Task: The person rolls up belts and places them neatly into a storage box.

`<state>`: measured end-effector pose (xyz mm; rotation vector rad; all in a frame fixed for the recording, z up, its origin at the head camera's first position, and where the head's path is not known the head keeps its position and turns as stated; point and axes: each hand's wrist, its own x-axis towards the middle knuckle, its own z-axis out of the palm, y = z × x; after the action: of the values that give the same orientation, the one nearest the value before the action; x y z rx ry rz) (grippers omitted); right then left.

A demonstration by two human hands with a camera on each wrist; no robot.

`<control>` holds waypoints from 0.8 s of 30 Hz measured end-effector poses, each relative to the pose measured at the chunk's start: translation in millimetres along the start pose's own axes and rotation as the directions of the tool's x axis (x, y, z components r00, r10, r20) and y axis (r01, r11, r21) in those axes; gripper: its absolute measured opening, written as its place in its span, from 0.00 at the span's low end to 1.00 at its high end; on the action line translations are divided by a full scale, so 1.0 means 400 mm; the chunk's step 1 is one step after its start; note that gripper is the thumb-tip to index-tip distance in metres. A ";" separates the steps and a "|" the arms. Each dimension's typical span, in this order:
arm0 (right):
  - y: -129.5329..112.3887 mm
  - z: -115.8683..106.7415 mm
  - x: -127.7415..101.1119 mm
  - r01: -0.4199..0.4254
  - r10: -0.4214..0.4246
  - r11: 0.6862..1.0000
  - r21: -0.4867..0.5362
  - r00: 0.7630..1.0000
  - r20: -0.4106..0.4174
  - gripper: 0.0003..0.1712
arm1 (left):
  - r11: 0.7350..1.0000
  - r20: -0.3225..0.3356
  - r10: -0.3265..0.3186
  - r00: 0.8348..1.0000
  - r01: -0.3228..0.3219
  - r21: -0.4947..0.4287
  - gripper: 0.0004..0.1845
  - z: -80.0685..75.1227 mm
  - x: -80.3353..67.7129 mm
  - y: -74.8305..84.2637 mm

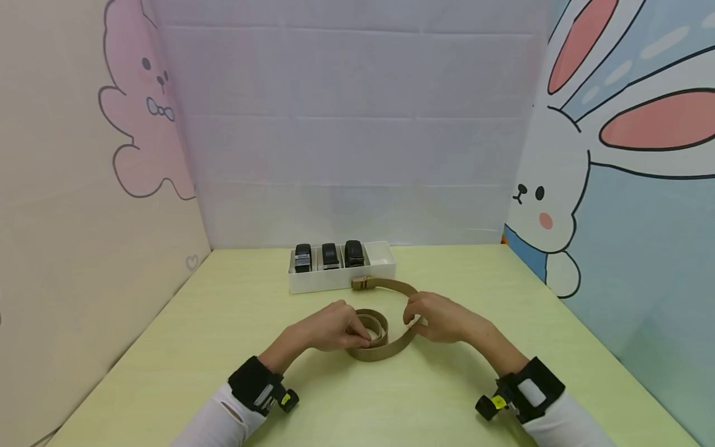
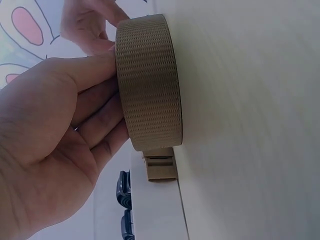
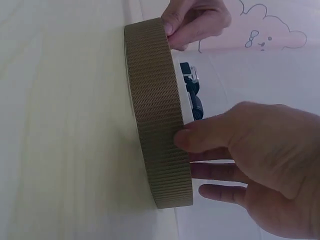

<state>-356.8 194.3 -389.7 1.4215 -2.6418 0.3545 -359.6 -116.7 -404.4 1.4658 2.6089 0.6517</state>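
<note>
A khaki webbing belt (image 1: 385, 352) stands on its edge on the table, partly wound into a coil. My left hand (image 1: 334, 327) pinches the coil at its left side, with the thumb and fingers at its upper edge. Farther along the loose strap, my right hand (image 1: 444, 318) holds the belt between thumb and fingers. In the right wrist view, the thumb lies on the outer face of the webbing (image 3: 157, 105). From there the strap curves back to its end fitting (image 2: 161, 169), which rests beside the white box. The coil hides part of the left fingertips.
Behind the belt stands a white compartment box (image 1: 318, 284). Rolled black belts (image 1: 303, 257) sit in three of its sections, and the rightmost section (image 1: 381, 253) shows its bare bottom. A pale yellow table (image 1: 251, 273) meets printed side walls and a white back sheet.
</note>
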 end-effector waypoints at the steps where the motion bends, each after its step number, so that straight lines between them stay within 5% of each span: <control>1: -0.012 0.000 0.003 0.018 -0.018 1.000 0.018 1.000 0.013 0.09 | 1.000 0.001 0.001 1.000 -0.001 0.004 0.05 0.001 0.001 -0.001; 7: -0.100 0.029 0.031 0.122 -0.128 0.985 0.119 0.991 0.046 0.07 | 1.000 0.010 -0.005 1.000 0.005 0.003 0.05 0.002 0.002 0.002; 12: -0.149 0.057 0.049 0.198 -0.198 0.980 0.034 0.980 -0.005 0.01 | 1.000 0.017 -0.021 1.000 0.021 -0.013 0.06 -0.001 0.001 0.007; 24: -0.040 0.013 0.018 0.023 -0.025 0.999 0.030 0.998 0.058 0.11 | 1.000 -0.014 -0.009 1.000 0.009 -0.006 0.06 0.004 -0.002 0.006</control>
<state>-347.5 178.6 -390.7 1.4935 -2.6734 0.3559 -356.7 -115.8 -404.9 1.4529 2.6200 0.6701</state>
